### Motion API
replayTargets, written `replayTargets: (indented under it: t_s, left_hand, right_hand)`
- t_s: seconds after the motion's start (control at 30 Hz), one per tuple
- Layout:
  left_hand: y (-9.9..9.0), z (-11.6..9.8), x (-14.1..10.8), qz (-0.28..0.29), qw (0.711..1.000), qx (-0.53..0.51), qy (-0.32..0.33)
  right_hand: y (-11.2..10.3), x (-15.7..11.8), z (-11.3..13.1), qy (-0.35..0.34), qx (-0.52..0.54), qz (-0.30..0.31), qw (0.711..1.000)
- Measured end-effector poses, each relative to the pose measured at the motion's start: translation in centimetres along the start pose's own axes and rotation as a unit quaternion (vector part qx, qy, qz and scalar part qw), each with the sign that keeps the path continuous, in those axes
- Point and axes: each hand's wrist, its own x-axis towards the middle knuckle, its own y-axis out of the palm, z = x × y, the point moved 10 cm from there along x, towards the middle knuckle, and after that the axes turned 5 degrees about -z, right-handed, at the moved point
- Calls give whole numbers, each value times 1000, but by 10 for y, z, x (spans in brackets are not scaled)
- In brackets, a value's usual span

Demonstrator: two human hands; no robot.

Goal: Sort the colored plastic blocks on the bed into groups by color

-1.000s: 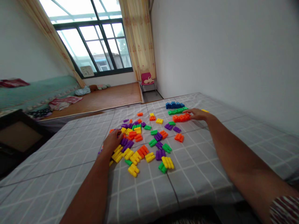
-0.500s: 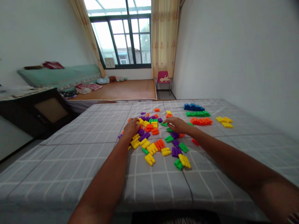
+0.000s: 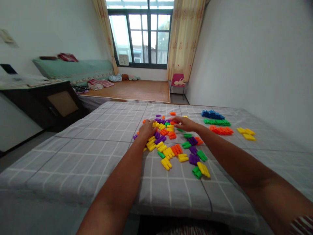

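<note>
Near edge: we start at the gray checked cloth (image 3: 117, 176), a striped sleeve (image 3: 302, 225) showing at our right forearm.
Nearest pieces: here's a yellow piece (image 3: 203, 169) leaning against a green piece (image 3: 196, 172), a purple piece (image 3: 194, 159) just behind.
Loose pile: purple, yellow, orange and green pieces (image 3: 160, 139) lie jumbled in front of us, some overlapping.
Left hand: our left hand (image 3: 147, 130) is at the pile's left side, fingers curled by the yellow pieces; we can't tell whether it grips one.
Right hand: and our right hand (image 3: 185, 123) has just come across from beside the orange row to the pile's far right side. Its fingers reach toward orange pieces, but whether they hold anything we can't tell.
What that means: both our hands are at the loose pieces, and neither touches the rows.
Rows: off to the right we have three yellow pieces (image 3: 249, 137), then the orange row (image 3: 221, 130), green row (image 3: 217, 122) and blue row (image 3: 212, 114), one behind another.
Far end: beyond the cloth's far edge, a mat-topped platform (image 3: 146, 89), a pink chair (image 3: 178, 78) and the window (image 3: 149, 36).
</note>
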Motion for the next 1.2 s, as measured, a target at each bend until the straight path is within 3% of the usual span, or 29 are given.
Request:
replayTargets:
  t_s: [0.1, 0.17, 0.23, 0.37, 0.5, 0.6, 0.73, 0.83, 1.07, 1.2]
  left_hand:
    - [-1, -1, 0, 0, 1000, 0, 0]
    - [0, -1, 0, 1, 1000, 0, 0]
    - [0, -2, 0, -1, 1000, 1, 3]
    - [-2, -5, -1, -9, 1000, 0, 16]
    - [-6, -2, 0, -16, 1000, -15, 2]
    - [-5, 2, 2, -16, 999, -26, -10]
    - [-5, 5, 6, -28, 999, -38, -2]
    - [-7, 4, 7, -42, 998, -50, 11]
    - [-5, 3, 6, -28, 999, -44, 10]
    - [-4, 4, 9, -30, 999, -33, 19]
  right_hand:
    - [-5, -17, -13, -10, 42, 86, 995]
    - [-5, -27, -13, -33, 44, 109, 992]
    - [-9, -29, -13, -35, 31, 76, 996]
    - [-21, -30, -28, 27, -22, -32, 999]
    - [-30, -30, -38, 73, -63, -82, 992]
    - [-18, -27, -23, 56, -43, -53, 996]
    - [21, -23, 25, -52, -41, 38, 997]
    - [31, -20, 34, -62, -73, 33, 995]
    - [7, -33, -4, 54, -64, -12, 996]
    - [-34, -53, -34, 81, -36, -72, 993]
